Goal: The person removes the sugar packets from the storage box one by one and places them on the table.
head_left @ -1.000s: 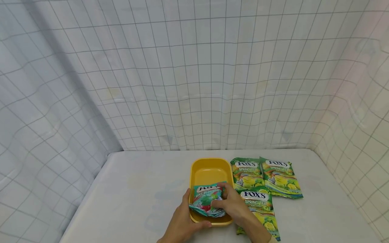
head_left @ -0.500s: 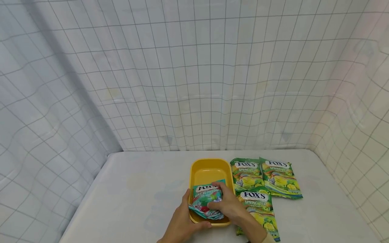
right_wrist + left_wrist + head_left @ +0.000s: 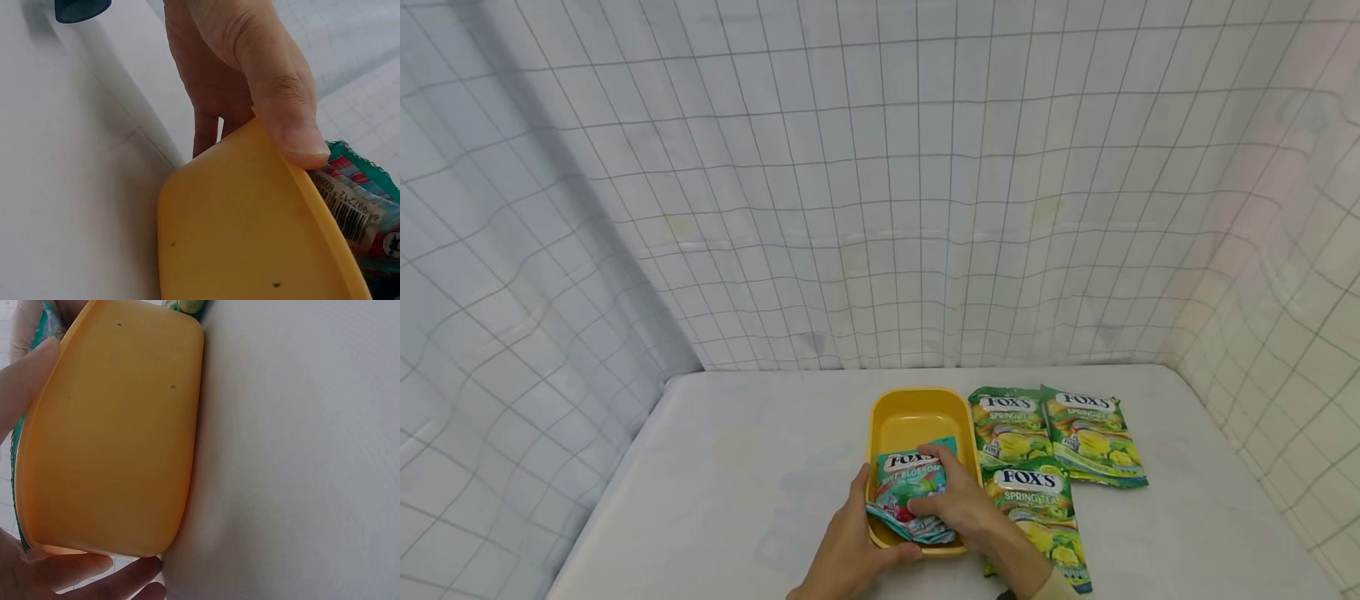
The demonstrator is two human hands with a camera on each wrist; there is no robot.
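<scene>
A yellow tray stands on the white table. My left hand grips its near left corner, with the fingers along the left wall and the thumb on the near rim; the left wrist view shows the outer wall between thumb and fingers. In the near half of the tray lie teal Fox's Mint Blossom candy bags, stacked, with layered edges at the lower left. My right hand holds them at the right side, thumb on top, other fingers partly hidden. A printed barcode shows in the right wrist view.
Right of the tray lie three green Fox's Spring Tea bags: one at the back, one farther right and one nearer, partly under my right forearm. A white gridded sheet hangs behind the table.
The teal bags have turned slightly, their top right corner moving farther back. My right hand has shifted a little left with them. The left hand and tray stay put.
</scene>
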